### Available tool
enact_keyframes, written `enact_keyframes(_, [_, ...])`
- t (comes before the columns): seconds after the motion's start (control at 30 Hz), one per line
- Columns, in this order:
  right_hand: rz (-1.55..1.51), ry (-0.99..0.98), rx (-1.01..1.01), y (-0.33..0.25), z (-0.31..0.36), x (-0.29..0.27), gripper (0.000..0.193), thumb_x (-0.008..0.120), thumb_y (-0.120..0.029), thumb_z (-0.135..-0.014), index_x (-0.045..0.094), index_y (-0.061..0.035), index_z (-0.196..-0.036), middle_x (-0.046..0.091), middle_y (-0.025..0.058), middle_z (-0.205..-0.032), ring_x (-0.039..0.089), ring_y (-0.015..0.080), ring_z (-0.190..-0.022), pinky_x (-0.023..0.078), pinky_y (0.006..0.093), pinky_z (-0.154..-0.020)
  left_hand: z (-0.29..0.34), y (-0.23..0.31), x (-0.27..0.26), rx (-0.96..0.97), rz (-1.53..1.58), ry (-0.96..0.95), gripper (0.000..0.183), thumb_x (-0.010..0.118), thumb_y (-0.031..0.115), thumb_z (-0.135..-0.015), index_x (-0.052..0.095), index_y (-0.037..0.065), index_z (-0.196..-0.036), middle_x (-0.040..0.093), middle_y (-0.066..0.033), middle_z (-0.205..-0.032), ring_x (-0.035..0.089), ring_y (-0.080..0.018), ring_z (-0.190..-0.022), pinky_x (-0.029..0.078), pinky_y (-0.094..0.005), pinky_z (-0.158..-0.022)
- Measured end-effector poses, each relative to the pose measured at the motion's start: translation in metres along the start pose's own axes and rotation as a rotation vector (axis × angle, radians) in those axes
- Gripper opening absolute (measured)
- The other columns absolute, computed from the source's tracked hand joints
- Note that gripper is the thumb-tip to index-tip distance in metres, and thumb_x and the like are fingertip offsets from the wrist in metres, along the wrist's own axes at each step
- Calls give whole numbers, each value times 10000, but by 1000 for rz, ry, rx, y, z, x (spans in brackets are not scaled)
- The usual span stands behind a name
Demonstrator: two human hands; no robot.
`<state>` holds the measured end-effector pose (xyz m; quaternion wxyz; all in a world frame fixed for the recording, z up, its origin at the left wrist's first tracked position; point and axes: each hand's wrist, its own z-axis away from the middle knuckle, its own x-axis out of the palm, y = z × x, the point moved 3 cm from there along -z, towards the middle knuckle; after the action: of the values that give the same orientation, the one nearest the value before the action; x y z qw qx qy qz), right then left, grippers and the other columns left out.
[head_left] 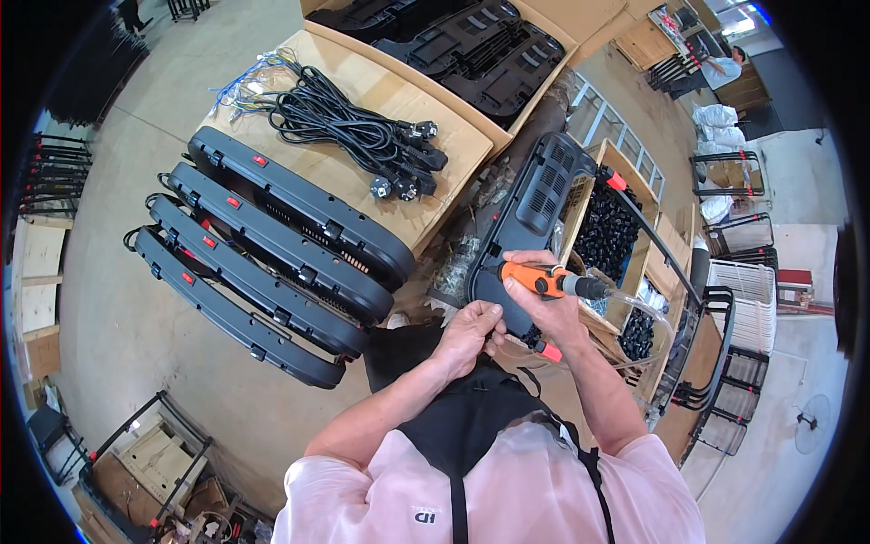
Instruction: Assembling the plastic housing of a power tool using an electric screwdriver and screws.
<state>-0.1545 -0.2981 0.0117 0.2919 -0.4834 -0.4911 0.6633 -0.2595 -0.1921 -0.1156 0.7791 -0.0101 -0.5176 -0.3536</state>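
The right hand [550,313] grips an orange power screwdriver [535,279] over the near part of a black casing [541,186], which lies beside a wooden crate [640,249]. The left hand [469,334] has its fingers bunched near the casing, perhaps holding something; that cannot be told.

Cables [331,122] left of power tool [535,278]

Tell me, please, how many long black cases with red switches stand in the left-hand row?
4: the first case nearest the cable pile, then the second case, the third case, and the fourth case farthest from it.
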Motion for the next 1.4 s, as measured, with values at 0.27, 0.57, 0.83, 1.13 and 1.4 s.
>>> enact_keyframes(0.27, [11, -34, 30, 5, 0, 2, 365, 769, -27, -910, 656, -20, -1257, 723, 88, -1193, 683, 144, -1053, 556, 298, -940, 7, 10, 12, -15, 112, 93, 213, 632, 249, -1081, 659, 41, -1124, 683, -25, -907, 668, -109, -739, 581, -242, -616])
enact_keyframes(0.57, [-223, 138, 45, -26, 11, -57, 528, 788, -1, -887, 563, 5, -1365, 708, 162, -1290, 676, 219, -1191, 527, 374, -1075, -20, 25, 26, 7, 106, 175, 265, 593, 328, -1098, 675, 85, -1035, 654, 16, -822, 624, -118, -684, 533, -256, -616])
enact_keyframes(0.83, [-283, 149, -38, -10, 7, -146, 535, 781, 10, -878, 552, -5, -1361, 688, 170, -1318, 662, 240, -1226, 521, 398, -1085, -110, 35, 101, 32, 286, 105, 227, 609, 309, -1088, 664, 96, -1144, 647, 5, -881, 641, -127, -771, 556, -244, -669])
enact_keyframes(1.13, [-277, 182, -49, 35, -34, -264, 565, 778, -26, -869, 539, -10, -1380, 687, 210, -1310, 666, 277, -1223, 519, 443, -1095, -215, 19, 178, -97, 314, 77, 241, 629, 309, -1076, 671, 88, -1161, 656, 11, -869, 641, -119, -751, 561, -230, -662])
enact_keyframes(1.4, [-251, 321, -47, 64, -111, -332, 540, 802, -41, -868, 590, -15, -1365, 722, 152, -1258, 673, 212, -1197, 541, 386, -1066, -297, 10, 221, -109, 256, 206, 288, 556, 303, -1109, 655, 39, -1163, 717, -88, -998, 708, -213, -843, 627, -313, -744])
